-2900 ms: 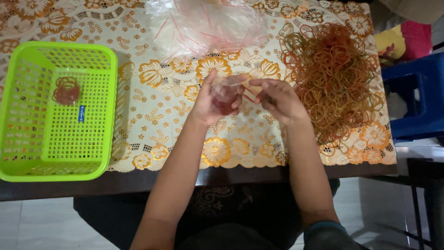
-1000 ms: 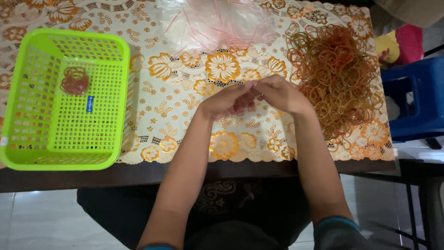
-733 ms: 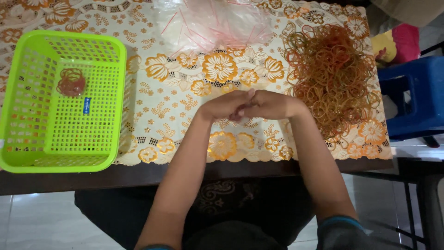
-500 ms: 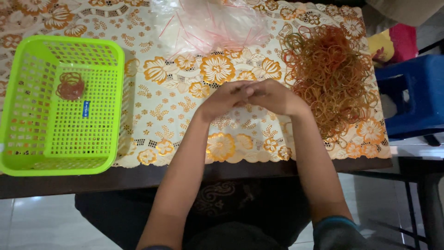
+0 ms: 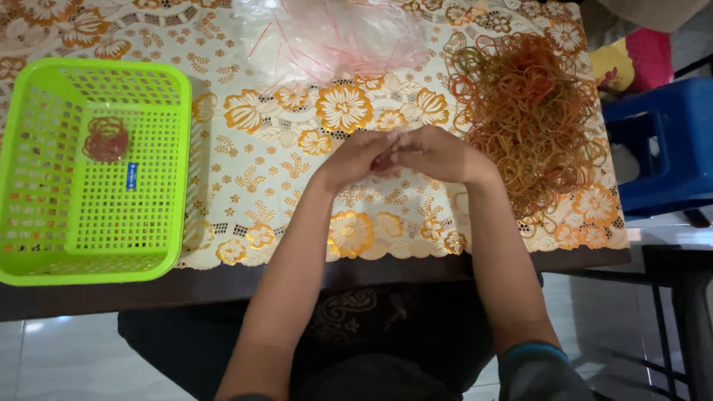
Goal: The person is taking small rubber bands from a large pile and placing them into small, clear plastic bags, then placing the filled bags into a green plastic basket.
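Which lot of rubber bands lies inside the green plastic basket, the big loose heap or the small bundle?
The small reddish-brown bundle of rubber bands lies in the green plastic basket; the big loose heap sprawls on the flowered tablecloth.

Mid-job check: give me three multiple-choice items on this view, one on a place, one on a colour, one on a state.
1. Where does the loose pile of rubber bands lie?
A. On the tablecloth beyond the right hand
B. Inside the basket
C. On the blue stool

2. What colour is the basket?
A. Blue
B. Bright green
C. Pink

3. How do the left hand and right hand stand?
A. Spread far apart
B. One reaching into the basket
C. Closed together, fingertips meeting over the tablecloth

Answers: 1 A, the pile spreads over the cloth towards the table's right edge. 2 B, its perforated walls and floor are lime green, with a small bundle of bands inside. 3 C, both hands meet at the table's middle; anything between them is hidden.
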